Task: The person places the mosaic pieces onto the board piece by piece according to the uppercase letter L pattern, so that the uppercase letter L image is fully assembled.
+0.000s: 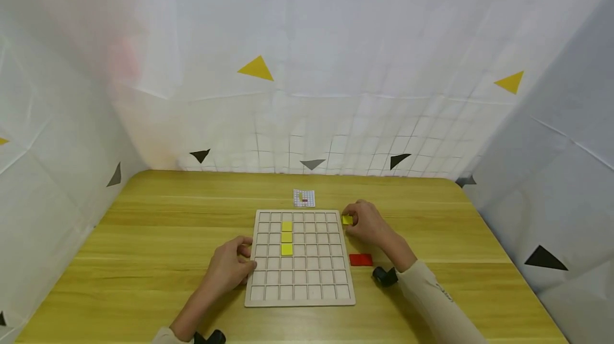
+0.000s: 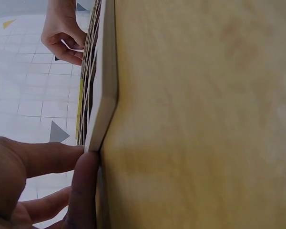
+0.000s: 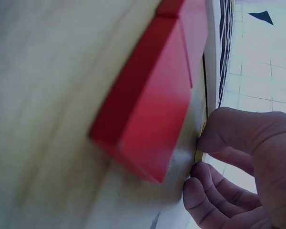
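A wooden grid board [image 1: 299,293] lies flat on the table, with three yellow square tiles [image 1: 287,237] in a column of its cells. At the board's left edge is my left hand [image 1: 227,264]; its thumb and a finger pinch the edge in the left wrist view. Beside the board's upper right corner, my right hand [image 1: 368,223] pinches a yellow tile [image 1: 347,220] between thumb and fingers. In the right wrist view that tile [image 3: 199,155] is mostly hidden by the fingertips. Two red tiles [image 1: 361,260] lie side by side to the right of the board.
A small printed card [image 1: 304,198] with a grid pattern lies behind the board on the wooden table [image 1: 172,210]. White sheeting [image 1: 364,66] with yellow, black and grey triangles stands around the table's back and sides.
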A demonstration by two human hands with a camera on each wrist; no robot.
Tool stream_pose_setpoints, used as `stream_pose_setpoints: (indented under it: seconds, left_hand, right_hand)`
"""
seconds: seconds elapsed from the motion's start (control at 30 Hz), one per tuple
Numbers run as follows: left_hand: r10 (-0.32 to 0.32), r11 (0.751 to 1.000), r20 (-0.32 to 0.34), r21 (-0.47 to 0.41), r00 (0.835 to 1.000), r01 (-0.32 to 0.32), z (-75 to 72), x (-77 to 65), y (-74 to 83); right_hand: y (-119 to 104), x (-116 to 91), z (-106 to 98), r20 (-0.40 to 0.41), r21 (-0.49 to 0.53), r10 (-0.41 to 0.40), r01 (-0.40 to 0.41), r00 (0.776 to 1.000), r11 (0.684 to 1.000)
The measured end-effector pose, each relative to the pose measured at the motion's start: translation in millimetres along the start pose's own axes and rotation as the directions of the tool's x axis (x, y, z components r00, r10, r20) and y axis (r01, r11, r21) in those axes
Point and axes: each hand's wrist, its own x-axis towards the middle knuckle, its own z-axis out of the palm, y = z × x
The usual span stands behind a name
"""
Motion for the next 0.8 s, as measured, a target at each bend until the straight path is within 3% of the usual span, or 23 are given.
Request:
stream_pose_setpoints:
  seconds: [0.33, 0.63, 0.8]
  left_hand:
    - [-0.007, 1.0, 0.0, 0.0, 1.0, 0.007, -1.4, -1.1, 0.3]
    - [-0.008, 1.0, 0.001, -0.003, 1.0, 0.008, 0.4, -0.9, 1.8]
    - [-0.01, 1.0, -0.001, -0.003, 1.0, 0.01, 0.2, -1.5, 2.2]
  right_hand:
    - [0.1, 1.3, 0.6, 0.004, 0.004, -0.025, 0.025, 1.0, 1.0]
    - [1.2, 0.9, 2.3, -0.001, 0.009, 0.016, -0.016, 1.0, 1.0]
    - [1.6, -0.2, 1.9, -0.022, 0.008, -0.011, 0.012, 1.0, 1.0]
